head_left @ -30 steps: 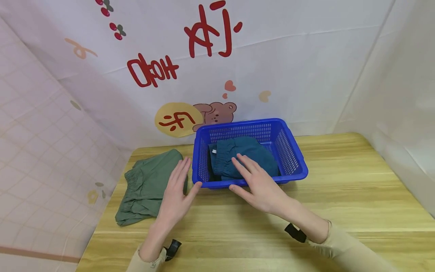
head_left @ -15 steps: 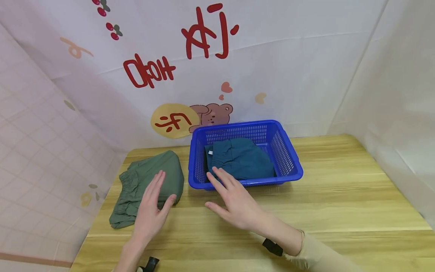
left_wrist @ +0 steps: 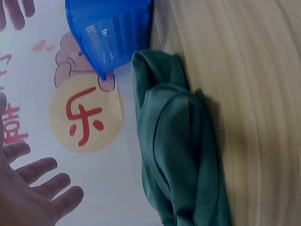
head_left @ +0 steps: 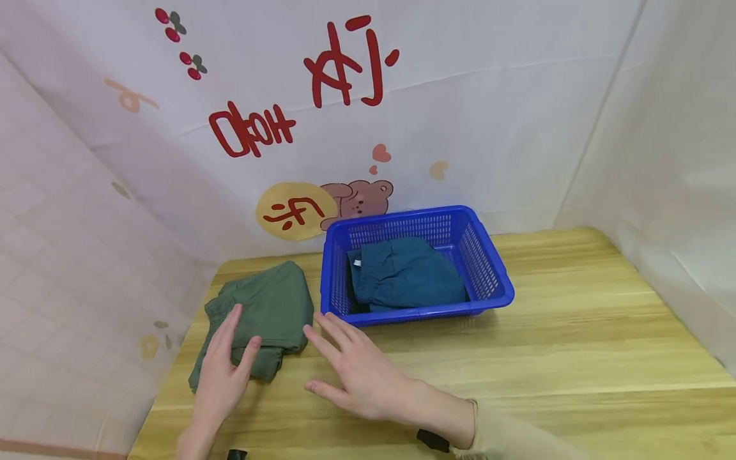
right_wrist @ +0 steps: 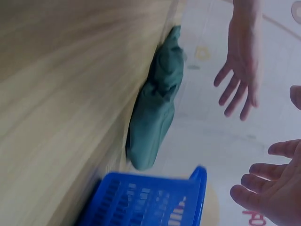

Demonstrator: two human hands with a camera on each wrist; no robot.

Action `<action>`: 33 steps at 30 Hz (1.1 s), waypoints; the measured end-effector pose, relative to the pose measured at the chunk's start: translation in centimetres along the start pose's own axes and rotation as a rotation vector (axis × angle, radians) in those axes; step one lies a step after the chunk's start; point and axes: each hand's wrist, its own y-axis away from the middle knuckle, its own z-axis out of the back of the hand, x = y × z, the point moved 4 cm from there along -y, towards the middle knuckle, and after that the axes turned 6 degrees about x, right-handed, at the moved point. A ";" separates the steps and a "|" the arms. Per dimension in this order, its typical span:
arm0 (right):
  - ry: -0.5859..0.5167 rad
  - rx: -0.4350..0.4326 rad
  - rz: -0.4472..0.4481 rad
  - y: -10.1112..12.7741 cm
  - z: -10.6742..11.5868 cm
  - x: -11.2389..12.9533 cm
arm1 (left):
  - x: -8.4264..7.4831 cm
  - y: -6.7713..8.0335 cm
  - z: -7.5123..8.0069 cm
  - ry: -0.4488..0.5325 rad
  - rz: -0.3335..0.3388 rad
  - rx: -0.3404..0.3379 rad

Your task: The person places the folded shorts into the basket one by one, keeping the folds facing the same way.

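Folded green elastic-waist pants [head_left: 270,306] lie on the table left of a blue plastic basket [head_left: 397,314]. In the head view my left hand [head_left: 221,377], fingers spread and relaxed, overlaps the front part of these pants. The left wrist view shows that hand raised above the table, apart from the cloth. My right hand [head_left: 359,374] is held between the green pants and the basket's near left corner, fingers loosely extended and holding nothing. Inside the basket lie folded teal pants [head_left: 411,275] with a gathered waistband and a small white tag.
The wood-grain table [head_left: 575,345] extends to the right of the basket. Behind it hangs a white wall cloth [head_left: 489,121] with red characters and a printed bear, close to the basket's back. Another pale cloth [head_left: 63,268] borders the left side.
Both hands have moved left and toward the near side, the right one leaving its place over the basket. The head view has shifted slightly; basket and both pants lie as before.
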 end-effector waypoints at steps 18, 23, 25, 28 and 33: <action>-0.074 0.092 -0.081 -4.8 -5.0 0.2 | 5.8 -0.9 2.0 0.034 0.182 0.093; -0.091 0.095 -0.138 -6.2 -6.5 -0.8 | 7.7 -1.5 2.2 0.045 0.241 0.104; -0.106 0.097 -0.168 -6.8 -6.9 -1.3 | 8.2 -1.9 2.4 0.040 0.266 0.118; -0.157 0.100 -0.222 -7.8 -7.3 -2.0 | 9.0 -2.7 2.5 0.022 0.313 0.157; -0.284 0.085 -0.310 -9.2 -7.7 -2.9 | 10.7 -4.1 2.7 0.034 0.387 0.214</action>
